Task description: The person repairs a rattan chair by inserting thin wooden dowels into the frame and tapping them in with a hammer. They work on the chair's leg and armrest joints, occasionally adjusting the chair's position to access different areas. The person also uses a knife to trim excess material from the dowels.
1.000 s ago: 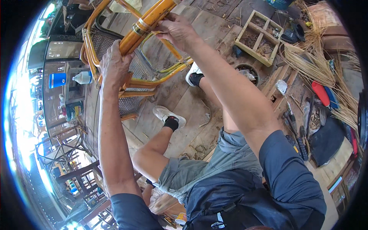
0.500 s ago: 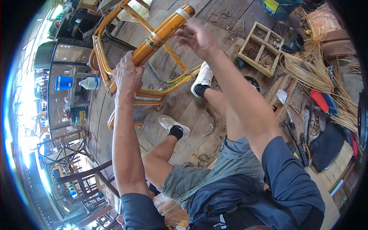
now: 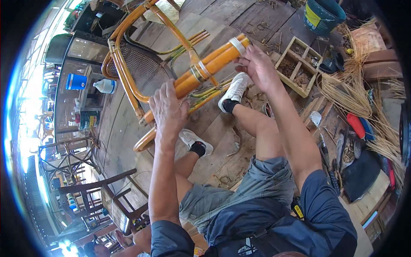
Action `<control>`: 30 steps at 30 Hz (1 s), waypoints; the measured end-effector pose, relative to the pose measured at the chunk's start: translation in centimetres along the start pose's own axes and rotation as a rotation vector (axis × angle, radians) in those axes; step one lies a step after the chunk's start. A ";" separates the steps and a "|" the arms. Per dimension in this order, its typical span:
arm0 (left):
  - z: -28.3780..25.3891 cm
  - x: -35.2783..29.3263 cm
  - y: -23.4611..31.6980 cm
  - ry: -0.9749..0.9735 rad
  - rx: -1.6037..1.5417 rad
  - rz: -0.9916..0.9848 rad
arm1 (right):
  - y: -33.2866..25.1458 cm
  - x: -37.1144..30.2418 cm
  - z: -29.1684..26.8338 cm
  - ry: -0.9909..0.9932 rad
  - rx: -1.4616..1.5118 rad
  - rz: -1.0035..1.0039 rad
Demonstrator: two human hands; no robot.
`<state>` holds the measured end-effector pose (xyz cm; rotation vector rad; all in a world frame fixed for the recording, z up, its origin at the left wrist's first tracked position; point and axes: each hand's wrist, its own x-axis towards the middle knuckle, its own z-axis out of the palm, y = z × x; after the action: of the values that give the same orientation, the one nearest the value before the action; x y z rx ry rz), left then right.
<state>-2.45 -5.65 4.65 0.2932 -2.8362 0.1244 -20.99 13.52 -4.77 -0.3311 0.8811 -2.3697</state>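
Note:
My left hand (image 3: 167, 105) is closed around the lower left part of a thick bundle of orange-brown rattan poles (image 3: 218, 60). Pale bindings wrap the bundle at its middle and near its right end. At that right end, the fingers of my right hand (image 3: 260, 68) curl against the poles, partly hidden by them. Behind and below the bundle is a rattan chair (image 3: 124, 81) with bent pole framing and a woven cane panel (image 3: 139, 70). The bundle seems to belong to this chair, but my left hand and the poles cover any joint.
To the right are a wooden divided box (image 3: 295, 64), long loose rattan strips (image 3: 346, 94), a dark bucket (image 3: 323, 17) and scattered hand tools (image 3: 329, 165). Dark wooden chairs (image 3: 107, 188) stand at the lower left, near another person (image 3: 128, 246). My feet rest on the plank floor (image 3: 218, 137).
The pole bundle has swung right and lower, tilting flatter, and the chair has shifted with it. My left hand moved right with the poles. My right hand has come onto their end.

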 end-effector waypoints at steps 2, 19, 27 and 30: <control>-0.6 -1.5 0.8 -0.042 -0.009 0.001 | -0.4 -2.0 0.1 0.006 0.000 0.007; -1.2 -11.6 8.1 -0.520 -0.399 -0.123 | -2.3 -19.7 -3.9 0.318 -0.247 0.270; 1.4 -12.3 9.3 -0.915 -0.432 -0.149 | -2.4 -22.9 -3.8 0.448 -0.099 0.338; 2.8 -11.6 9.1 -1.002 -0.543 -0.097 | -1.8 -23.0 -4.8 0.511 -0.095 0.372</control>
<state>5.79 5.04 -1.89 0.4576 -3.6016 -1.0830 -5.38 30.90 -7.88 0.3934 1.1688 -2.0882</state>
